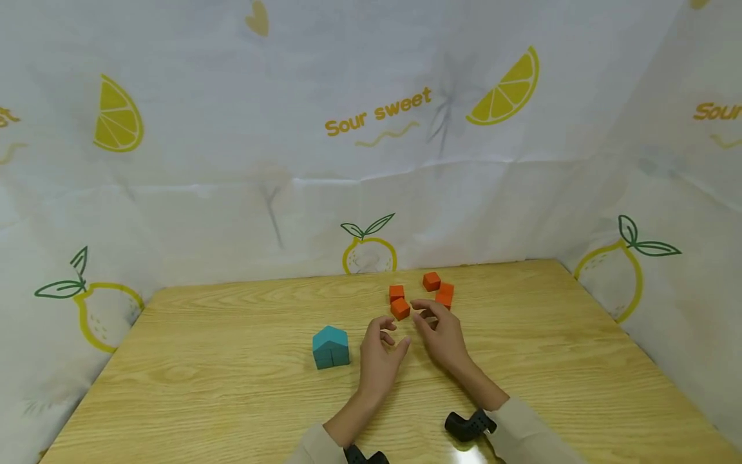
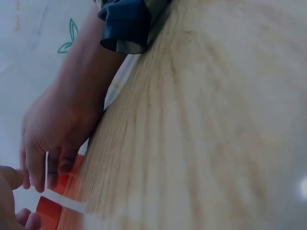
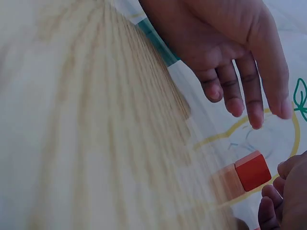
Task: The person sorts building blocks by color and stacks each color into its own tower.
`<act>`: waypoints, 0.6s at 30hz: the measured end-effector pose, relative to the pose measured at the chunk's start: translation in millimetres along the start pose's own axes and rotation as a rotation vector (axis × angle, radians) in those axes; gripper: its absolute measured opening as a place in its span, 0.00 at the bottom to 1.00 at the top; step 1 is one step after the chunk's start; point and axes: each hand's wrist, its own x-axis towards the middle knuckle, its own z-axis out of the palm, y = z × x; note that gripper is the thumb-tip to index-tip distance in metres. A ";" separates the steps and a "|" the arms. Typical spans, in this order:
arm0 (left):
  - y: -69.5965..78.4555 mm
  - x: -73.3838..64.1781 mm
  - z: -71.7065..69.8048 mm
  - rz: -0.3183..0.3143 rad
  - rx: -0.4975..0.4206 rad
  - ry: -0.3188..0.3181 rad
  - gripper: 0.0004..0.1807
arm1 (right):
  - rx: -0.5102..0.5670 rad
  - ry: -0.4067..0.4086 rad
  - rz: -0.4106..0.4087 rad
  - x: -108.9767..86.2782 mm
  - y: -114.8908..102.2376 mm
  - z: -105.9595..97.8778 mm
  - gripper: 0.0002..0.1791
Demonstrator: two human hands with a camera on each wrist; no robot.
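Near the middle of the wooden table my left hand [image 1: 379, 364] hovers with its fingers loosely bent and nothing in its grasp. To its left stands a teal block shape [image 1: 330, 348] with a pointed top, split by seams on its front. My right hand [image 1: 443, 335] is raised beside several orange cubes, its fingers slightly curved around no object. One orange cube [image 1: 400, 309] lies just ahead of the fingertips, touching or nearly touching another cube [image 1: 397, 293] behind it. In the right wrist view an orange cube [image 3: 253, 171] shows between the two hands.
Farther right, an orange cube [image 1: 431, 281] lies near more orange pieces [image 1: 445, 291], partly behind the right hand. A white cloth [image 1: 232, 232] printed with lemons hangs behind and beside the table [image 1: 203, 386]. Black devices [image 1: 469, 425] are worn at the wrists.
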 end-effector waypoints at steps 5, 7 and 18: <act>-6.0 7.9 4.4 -0.019 0.022 0.034 0.22 | -0.014 -0.008 0.004 3.3 2.9 5.9 0.15; -7.4 10.5 5.5 -0.017 0.042 0.043 0.22 | -0.022 -0.009 0.003 3.9 3.0 7.5 0.15; -11.4 27.9 10.9 -0.056 0.141 0.068 0.24 | -0.028 -0.017 0.017 6.0 -0.1 9.9 0.15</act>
